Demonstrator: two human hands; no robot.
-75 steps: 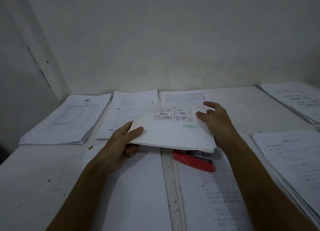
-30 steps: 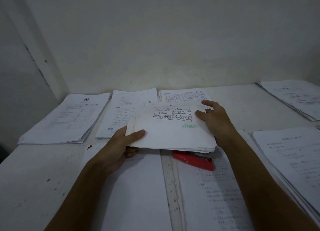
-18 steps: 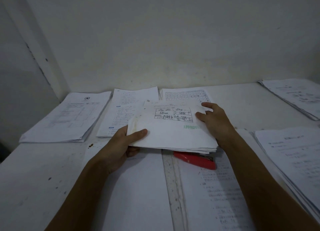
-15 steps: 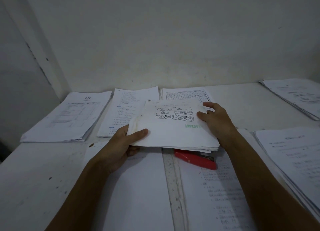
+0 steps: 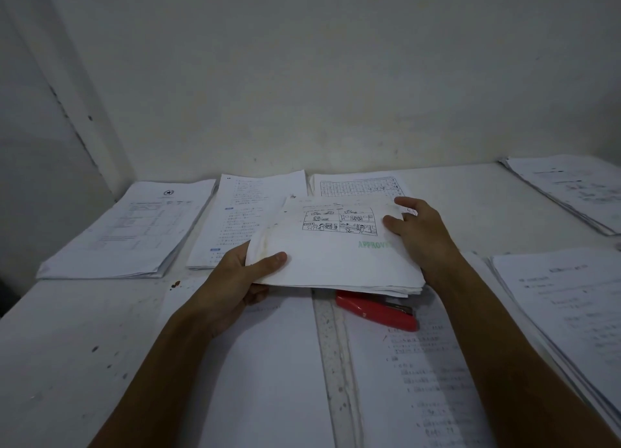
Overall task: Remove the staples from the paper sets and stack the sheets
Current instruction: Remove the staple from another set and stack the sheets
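Under the held paper set [image 5: 336,256], a red stapler [image 5: 376,310].

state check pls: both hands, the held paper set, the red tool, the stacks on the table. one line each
left hand: grips the set's left edge, thumb on top.
right hand: holds the set's right edge, fingers curled.
held paper set: lifted off the table, cartoon page up, green stamp showing.
red stapler: lying flat, closed, partly under the set.
star-logo stack: flat, untouched.
text stack: flat.
grid sheet: flat, partly covered.
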